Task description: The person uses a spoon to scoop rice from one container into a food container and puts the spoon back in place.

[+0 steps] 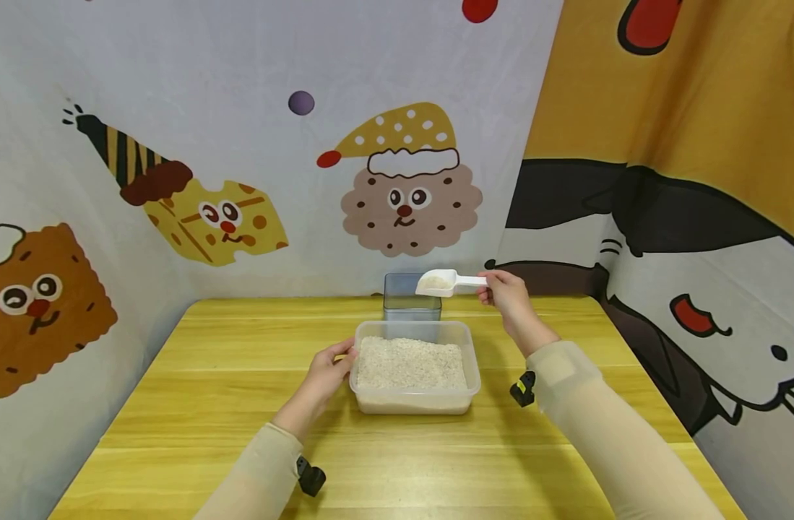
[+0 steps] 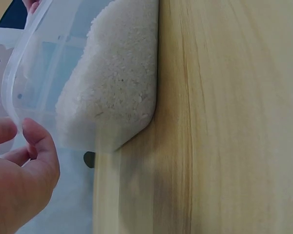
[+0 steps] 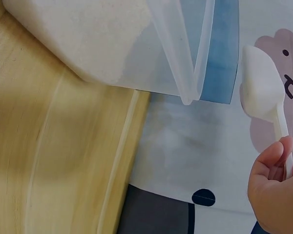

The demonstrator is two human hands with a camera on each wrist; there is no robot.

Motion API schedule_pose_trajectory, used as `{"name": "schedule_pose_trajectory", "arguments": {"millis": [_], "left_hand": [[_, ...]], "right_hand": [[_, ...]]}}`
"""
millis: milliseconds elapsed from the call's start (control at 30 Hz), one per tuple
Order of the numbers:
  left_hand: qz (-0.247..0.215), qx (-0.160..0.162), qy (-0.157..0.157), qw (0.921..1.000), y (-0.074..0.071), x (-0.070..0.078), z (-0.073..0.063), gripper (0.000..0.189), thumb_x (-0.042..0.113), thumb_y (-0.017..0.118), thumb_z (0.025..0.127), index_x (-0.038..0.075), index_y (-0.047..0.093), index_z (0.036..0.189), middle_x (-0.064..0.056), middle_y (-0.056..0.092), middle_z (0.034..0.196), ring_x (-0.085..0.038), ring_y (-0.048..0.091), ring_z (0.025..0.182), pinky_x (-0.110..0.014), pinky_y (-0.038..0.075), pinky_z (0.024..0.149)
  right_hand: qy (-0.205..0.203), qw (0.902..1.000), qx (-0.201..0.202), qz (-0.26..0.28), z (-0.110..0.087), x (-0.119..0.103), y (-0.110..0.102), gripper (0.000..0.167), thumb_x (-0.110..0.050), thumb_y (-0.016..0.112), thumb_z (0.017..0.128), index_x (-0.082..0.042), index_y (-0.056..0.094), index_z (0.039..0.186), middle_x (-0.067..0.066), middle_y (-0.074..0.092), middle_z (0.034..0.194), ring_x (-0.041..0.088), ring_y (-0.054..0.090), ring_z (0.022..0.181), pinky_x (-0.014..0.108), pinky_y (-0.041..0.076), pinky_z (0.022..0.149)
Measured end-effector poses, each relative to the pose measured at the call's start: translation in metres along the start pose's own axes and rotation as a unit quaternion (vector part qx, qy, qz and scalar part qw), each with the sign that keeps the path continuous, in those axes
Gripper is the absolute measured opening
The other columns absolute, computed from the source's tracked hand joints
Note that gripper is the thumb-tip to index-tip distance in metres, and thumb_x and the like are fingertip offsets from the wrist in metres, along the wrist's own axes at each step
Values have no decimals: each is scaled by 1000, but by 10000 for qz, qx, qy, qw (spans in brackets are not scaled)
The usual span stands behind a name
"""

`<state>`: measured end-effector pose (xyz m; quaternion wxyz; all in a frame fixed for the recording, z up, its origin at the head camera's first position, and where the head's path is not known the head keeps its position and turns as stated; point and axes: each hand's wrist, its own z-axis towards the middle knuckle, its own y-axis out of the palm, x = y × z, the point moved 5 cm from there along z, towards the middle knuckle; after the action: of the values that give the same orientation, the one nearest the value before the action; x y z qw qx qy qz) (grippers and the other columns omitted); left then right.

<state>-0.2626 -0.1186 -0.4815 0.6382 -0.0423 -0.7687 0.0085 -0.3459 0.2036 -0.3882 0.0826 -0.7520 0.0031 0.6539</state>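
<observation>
A clear plastic tub [image 1: 415, 391], largely filled with rice [image 1: 411, 365], rests on the table. My left hand [image 1: 325, 372] grips its left rim between thumb and fingers, plain in the left wrist view [image 2: 27, 175]. Above and behind the tub, my right hand [image 1: 508, 292] holds a white scoop [image 1: 451, 282] by its handle. Some rice lies in the scoop's bowl, which overlaps the top of a blue-grey see-through container [image 1: 399, 292] in the head view. From the right wrist view, the scoop [image 3: 263, 87] shows its underside.
The wooden table [image 1: 240, 404] ends just behind the blue-grey container. A cartoon-printed cloth [image 1: 240, 108] hangs close along the back edge, with more printed cloth at both sides. Each sleeve carries a small black camera.
</observation>
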Motion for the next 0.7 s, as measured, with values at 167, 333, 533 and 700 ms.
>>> {"name": "schedule_pose_trajectory", "arguments": {"millis": [167,333,533,700], "left_hand": [[28,16,12,10000,1,1,0,42,12,50,98,0,45,139,-17,48,125,-19,54,100,-24,47,76],[14,31,42,10000,1,0,1,42,11,50,98,0,46,138,-16,48,123,-18,54,99,-25,48,76],[-28,81,36,10000,1,0,1,41,11,51,98,0,47,137,-16,49,122,-16,55,95,-23,48,74],[-19,82,33,10000,0,0,1,41,11,51,98,0,47,138,-15,49,122,-14,55,93,-22,47,72]], "right_hand": [[-74,9996,79,-250,1,-2,1,35,-17,37,103,6,54,125,1,59,77,7,54,65,19,49,65],[-559,9947,142,-847,1,-11,6,32,-15,40,102,5,58,119,4,61,77,9,57,64,21,51,65],[-1173,9821,320,-1437,1,-17,11,29,-14,44,100,4,64,111,14,64,81,20,63,70,20,52,61],[-1569,9698,405,-1821,-1,-21,14,28,-14,45,100,2,66,110,20,66,85,33,65,79,27,55,66]]}}
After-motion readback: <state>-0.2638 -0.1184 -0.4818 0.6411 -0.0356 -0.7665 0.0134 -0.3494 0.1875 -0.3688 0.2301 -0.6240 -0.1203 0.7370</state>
